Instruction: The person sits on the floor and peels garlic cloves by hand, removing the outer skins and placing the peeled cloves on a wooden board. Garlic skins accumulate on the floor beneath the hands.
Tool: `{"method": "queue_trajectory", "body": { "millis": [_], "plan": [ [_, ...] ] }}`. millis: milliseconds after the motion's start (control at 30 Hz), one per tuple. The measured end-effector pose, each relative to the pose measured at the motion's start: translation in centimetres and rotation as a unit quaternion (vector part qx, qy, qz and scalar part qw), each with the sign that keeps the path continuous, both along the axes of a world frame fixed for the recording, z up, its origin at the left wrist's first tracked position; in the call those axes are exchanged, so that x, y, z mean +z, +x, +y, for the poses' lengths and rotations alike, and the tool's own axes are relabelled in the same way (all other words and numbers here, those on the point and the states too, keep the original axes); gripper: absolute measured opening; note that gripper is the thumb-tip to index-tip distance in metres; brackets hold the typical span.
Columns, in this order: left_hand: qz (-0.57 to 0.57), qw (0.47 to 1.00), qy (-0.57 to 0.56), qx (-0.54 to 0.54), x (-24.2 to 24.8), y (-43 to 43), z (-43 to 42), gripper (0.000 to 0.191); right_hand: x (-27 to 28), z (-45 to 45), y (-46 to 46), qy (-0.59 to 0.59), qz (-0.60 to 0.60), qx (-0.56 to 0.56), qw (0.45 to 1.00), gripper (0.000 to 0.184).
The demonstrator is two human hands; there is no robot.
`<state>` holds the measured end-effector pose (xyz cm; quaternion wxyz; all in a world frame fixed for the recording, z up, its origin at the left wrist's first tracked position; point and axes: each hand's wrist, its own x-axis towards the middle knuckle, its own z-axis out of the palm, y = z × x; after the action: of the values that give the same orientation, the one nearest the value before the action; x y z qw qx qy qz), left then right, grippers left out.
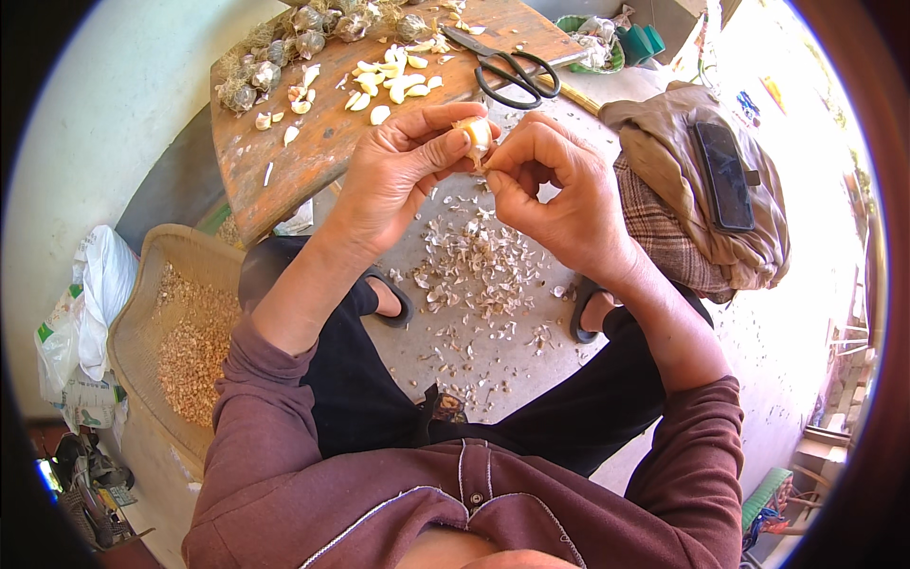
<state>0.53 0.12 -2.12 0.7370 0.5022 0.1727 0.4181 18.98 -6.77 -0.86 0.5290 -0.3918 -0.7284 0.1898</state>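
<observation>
A partly peeled garlic clove (478,135) is pinched between the thumb and fingers of my left hand (405,160). With thumb and forefinger, my right hand (551,181) grips the papery skin at the clove's lower end. Both hands are raised over the floor, just in front of the wooden table (306,153). Peeled garlic cloves (398,75) lie in a loose group on the tabletop. To their left are a few unpeeled cloves (301,99), and whole garlic bulbs (309,43) with dry roots sit along the back.
Black-handled scissors (508,71) overhang the table's edge. Garlic skins (487,267) litter the floor between my feet. On the left stands a woven basket (131,313) of chopped grain-like pieces, beside plastic bags (103,299). A phone (724,178) rests on folded clothing (654,121) at right.
</observation>
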Motion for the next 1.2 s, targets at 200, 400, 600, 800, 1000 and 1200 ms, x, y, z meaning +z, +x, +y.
{"method": "queue_trajectory", "body": {
  "millis": [200, 400, 600, 800, 1000, 1200],
  "plan": [
    [-0.001, 1.0, 0.01, 0.014, 0.2, 0.1, -0.1, 0.026, 0.1, 0.0, 0.6, -0.089, 0.015, -0.016, 0.996, 0.011],
    [0.069, 0.986, 0.14, 0.054, 1.3, -0.2, -0.7, 0.026, 0.0, 0.5, 1.1, -0.179, 0.171, 0.058, 0.967, 0.027],
    [0.136, 0.96, 0.225, 0.099, 2.5, 0.0, -1.7, 0.023, -0.7, 0.7, 1.1, -0.131, 0.154, 0.054, 0.978, 0.023],
    [0.168, 0.905, 0.36, 0.153, 2.3, 0.1, -2.0, 0.024, -0.8, 0.6, 1.0, -0.109, 0.148, 0.039, 0.982, 0.023],
    [0.185, 0.885, 0.382, 0.193, 2.8, 0.1, -2.3, 0.022, -0.4, 0.2, 0.8, -0.167, 0.22, 0.103, 0.956, 0.027],
    [0.167, 0.865, 0.427, 0.204, 2.8, 0.1, -1.9, 0.018, 0.3, 0.3, 1.1, -0.225, 0.273, 0.148, 0.924, 0.029]
  ]
}}
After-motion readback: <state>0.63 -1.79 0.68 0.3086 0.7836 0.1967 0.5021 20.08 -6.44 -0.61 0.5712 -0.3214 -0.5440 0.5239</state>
